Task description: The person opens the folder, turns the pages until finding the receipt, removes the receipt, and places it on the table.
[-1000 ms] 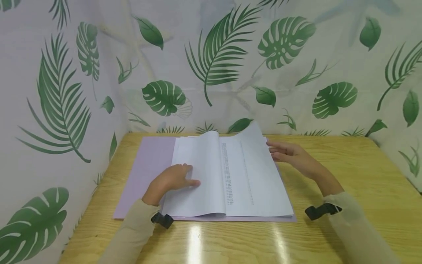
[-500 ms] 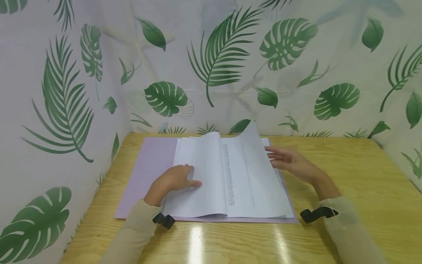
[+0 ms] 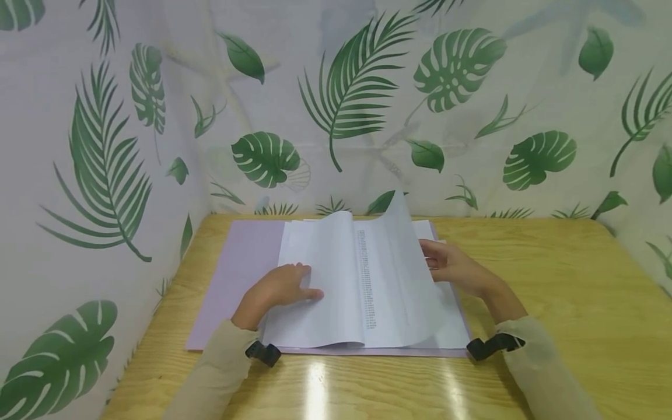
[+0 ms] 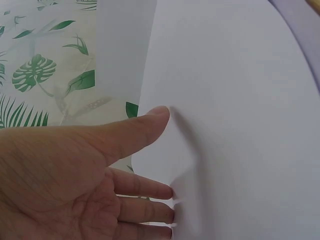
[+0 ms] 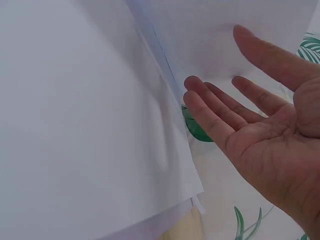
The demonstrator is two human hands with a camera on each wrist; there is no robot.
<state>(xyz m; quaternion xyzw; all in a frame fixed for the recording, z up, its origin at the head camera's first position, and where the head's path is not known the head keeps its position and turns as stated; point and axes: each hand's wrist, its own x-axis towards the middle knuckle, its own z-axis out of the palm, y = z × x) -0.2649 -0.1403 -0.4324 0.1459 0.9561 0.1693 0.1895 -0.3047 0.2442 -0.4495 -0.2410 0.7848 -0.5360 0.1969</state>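
Observation:
A lilac folder (image 3: pixel 249 251) lies spread on the table, with a stack of white sheets inside. My left hand (image 3: pixel 278 289) rests its fingers on the left-hand page (image 3: pixel 328 251), thumb and fingers extended. In the left wrist view the fingertips meet the curved white paper (image 4: pixel 250 120). On the right, a printed sheet (image 3: pixel 401 280) is raised and bowed, its far corner standing up. My right hand (image 3: pixel 457 267) is at that sheet's right edge, fingertips partly hidden behind it. The right wrist view shows its fingers (image 5: pixel 207 112) spread and lightly bent against the raised paper.
The wooden table (image 3: pixel 551 303) extends to both sides of the folder and in front of it. A leaf-patterned cloth (image 3: pixel 357 105) stands behind and along the left side. Black camera straps (image 3: pixel 262 353) sit on both wrists.
My right hand has moved left and slightly nearer, pushing the raised sheet leftward so it bows more and uncovers more of the page beneath. The left hand stays on its page.

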